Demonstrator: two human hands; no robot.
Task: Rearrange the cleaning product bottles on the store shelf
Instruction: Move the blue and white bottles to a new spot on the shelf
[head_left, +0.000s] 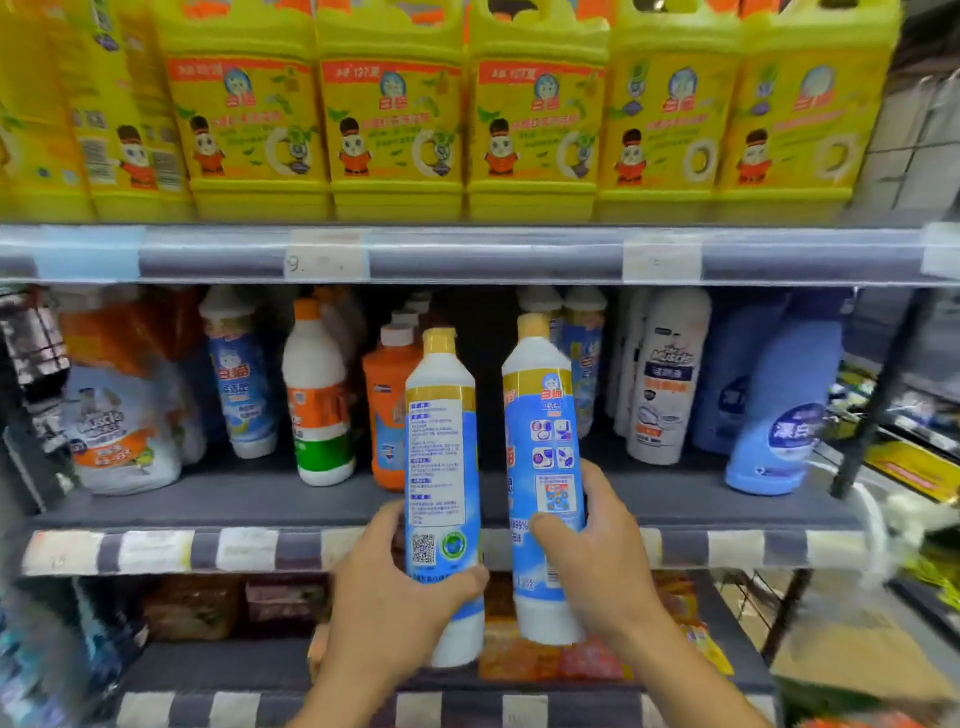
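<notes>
While two bottles point upward, left hand and right hand clamp one each.

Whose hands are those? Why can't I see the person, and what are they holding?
The camera sits on the person's head and looks down, so you see only their two hands. They face a store shelf. The left hand grips the left bottle, its back label toward us. The right hand grips the right bottle, which looks the same: blue and white with a gold cap. Both are held upright in front of the shelf. Other bottles stand behind them, and yellow jugs stand above.
</notes>
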